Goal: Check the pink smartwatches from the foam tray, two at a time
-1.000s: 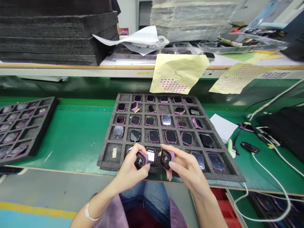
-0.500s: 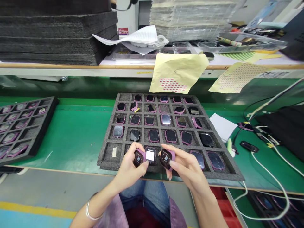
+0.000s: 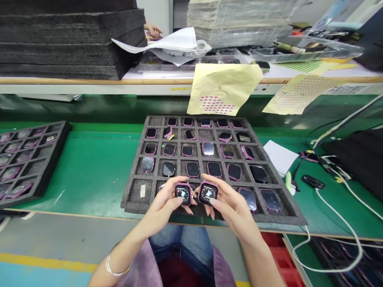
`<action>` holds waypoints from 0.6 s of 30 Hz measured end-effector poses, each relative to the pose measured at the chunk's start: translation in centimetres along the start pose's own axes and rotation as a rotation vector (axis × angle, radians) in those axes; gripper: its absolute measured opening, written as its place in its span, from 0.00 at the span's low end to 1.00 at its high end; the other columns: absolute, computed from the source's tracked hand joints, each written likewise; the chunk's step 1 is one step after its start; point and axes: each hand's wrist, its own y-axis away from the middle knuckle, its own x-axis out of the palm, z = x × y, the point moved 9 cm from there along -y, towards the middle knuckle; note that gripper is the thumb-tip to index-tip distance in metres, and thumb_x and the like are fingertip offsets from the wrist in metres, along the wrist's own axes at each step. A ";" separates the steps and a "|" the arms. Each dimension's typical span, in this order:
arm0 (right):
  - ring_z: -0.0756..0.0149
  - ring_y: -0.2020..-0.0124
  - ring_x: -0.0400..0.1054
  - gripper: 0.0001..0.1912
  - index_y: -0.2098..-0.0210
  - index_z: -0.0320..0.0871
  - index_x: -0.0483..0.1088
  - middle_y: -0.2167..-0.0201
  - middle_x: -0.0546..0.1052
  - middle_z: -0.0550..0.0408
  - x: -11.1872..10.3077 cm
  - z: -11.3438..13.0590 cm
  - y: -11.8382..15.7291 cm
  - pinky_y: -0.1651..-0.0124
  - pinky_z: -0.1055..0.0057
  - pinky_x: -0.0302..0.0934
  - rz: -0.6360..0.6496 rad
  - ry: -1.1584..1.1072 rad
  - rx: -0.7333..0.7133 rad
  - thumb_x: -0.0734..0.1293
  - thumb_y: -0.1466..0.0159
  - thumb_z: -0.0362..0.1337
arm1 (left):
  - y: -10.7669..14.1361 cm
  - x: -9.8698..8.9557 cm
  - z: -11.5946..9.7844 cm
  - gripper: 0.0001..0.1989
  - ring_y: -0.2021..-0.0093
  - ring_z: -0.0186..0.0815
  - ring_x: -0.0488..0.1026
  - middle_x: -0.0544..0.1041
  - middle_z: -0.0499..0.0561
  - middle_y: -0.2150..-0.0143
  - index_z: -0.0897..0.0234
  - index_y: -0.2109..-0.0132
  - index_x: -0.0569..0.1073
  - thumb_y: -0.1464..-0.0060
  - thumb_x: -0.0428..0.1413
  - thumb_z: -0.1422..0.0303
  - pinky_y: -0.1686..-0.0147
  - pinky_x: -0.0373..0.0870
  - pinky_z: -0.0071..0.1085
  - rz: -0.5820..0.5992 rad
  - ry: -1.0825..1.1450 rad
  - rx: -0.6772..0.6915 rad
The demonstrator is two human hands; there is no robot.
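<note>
In the head view, your left hand (image 3: 163, 199) has its thumb and fingers clamped on a purple-framed watch (image 3: 183, 193), the thumb across the lower part of its lit dial. Your right hand (image 3: 235, 203) grips a second purple-framed watch (image 3: 208, 191) the same way, fingers along its top and behind it, its screen lit too. Both watches are held up side by side, near each other but apart, over the near edge of a grey foam tray (image 3: 278, 220). That tray lies close to the near edge of the green tabletop (image 3: 98, 167), its pockets mostly filled with dark-screened watches; a pale label (image 3: 143, 190) sits in its near left corner pocket. Toward the tabletop's left edge is another foam tray (image 3: 56, 159); by the grey tray's right edge lies a white sheet (image 3: 280, 156), with a small black device (image 3: 313, 181) farther right.
</note>
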 end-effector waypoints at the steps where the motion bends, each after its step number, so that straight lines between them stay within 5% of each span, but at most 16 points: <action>1: 0.69 0.73 0.66 0.25 0.40 0.48 0.63 0.63 0.73 0.52 0.0 -0.1 0.0 0.75 0.75 0.64 -0.010 0.012 -0.002 0.68 0.36 0.37 | 0.0 0.0 0.1 0.19 0.57 0.38 0.72 0.72 0.53 0.56 0.61 0.42 0.63 0.41 0.51 0.71 0.63 0.76 0.33 0.002 0.001 -0.003; 18: 0.68 0.76 0.68 0.22 0.41 0.46 0.65 0.63 0.77 0.50 -0.3 0.0 0.1 0.79 0.75 0.63 -0.069 0.065 -0.030 0.67 0.34 0.37 | 0.1 0.3 -0.2 0.17 0.59 0.36 0.71 0.70 0.52 0.56 0.60 0.44 0.62 0.40 0.52 0.70 0.64 0.74 0.29 -0.005 -0.116 -0.014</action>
